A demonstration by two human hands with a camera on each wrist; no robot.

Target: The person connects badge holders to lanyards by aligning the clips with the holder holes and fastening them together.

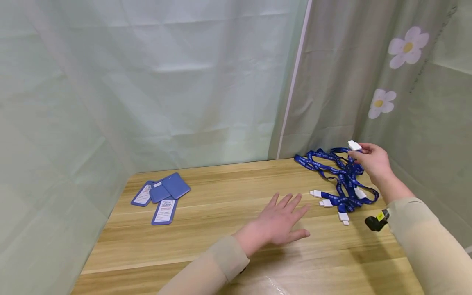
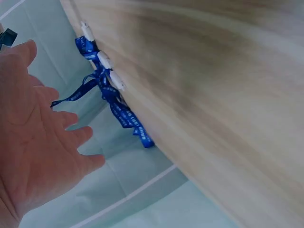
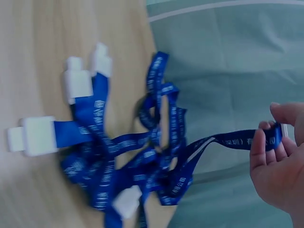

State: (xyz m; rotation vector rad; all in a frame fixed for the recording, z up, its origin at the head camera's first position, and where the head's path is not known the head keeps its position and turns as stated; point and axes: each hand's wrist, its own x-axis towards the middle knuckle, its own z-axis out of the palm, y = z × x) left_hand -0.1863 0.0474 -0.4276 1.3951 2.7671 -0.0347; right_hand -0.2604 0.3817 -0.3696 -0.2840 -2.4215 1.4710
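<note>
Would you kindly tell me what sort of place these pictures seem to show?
Probably a small curtained-off work area: pale curtains, with white flowers printed at the right, hang around a wooden table that bears blue lanyards and card holders.

Pale beige sleeves (image 1: 424,235), black right-wrist camera (image 1: 374,224) with yellow label (image 1: 380,216)

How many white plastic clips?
5 white plastic clips: one in the right hand, three at the near-left edge of the blue fabric lanyards, one at their right; some possibly hidden.
</note>
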